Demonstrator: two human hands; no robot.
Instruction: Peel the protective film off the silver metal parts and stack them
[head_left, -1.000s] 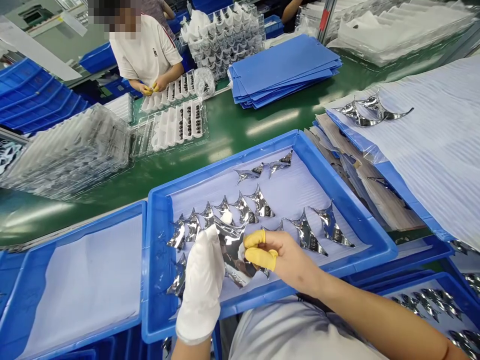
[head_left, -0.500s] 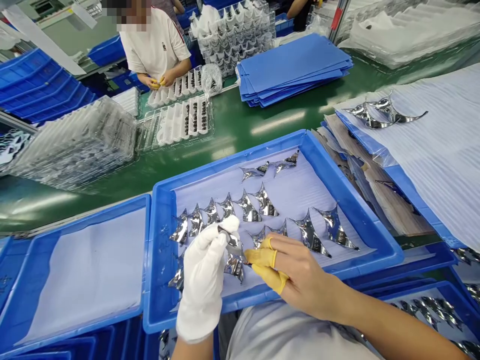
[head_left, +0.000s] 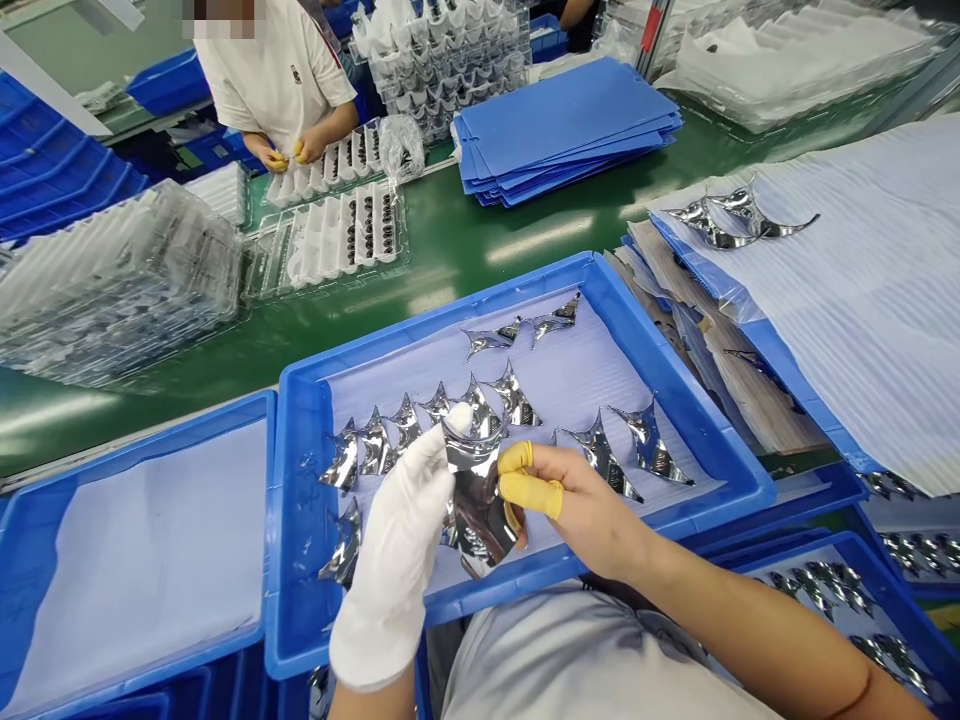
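My left hand [head_left: 397, 545], in a white glove, and my right hand [head_left: 577, 505], with yellow finger cots, together grip one shiny chrome curved part [head_left: 476, 485] above the near edge of a blue tray [head_left: 300, 500]. The part's mirror face is turned toward me. Several more chrome parts [head_left: 517, 400] lie in rows on the white foam liner inside that tray, just beyond my fingers.
Another blue tray [head_left: 135, 550] with a bare liner sits at left. Stacked foam sheets with two chrome parts [head_left: 739, 220] are at right, and more filled trays [head_left: 847, 590] lie lower right. Across the green belt [head_left: 465, 250], a person handles small pieces over clear plastic trays [head_left: 330, 235]. Blue boards [head_left: 562, 130] are stacked beyond.
The chrome part has been turned from edge-on to broad face toward me, held higher between both hands. The view has shifted slightly to the right.
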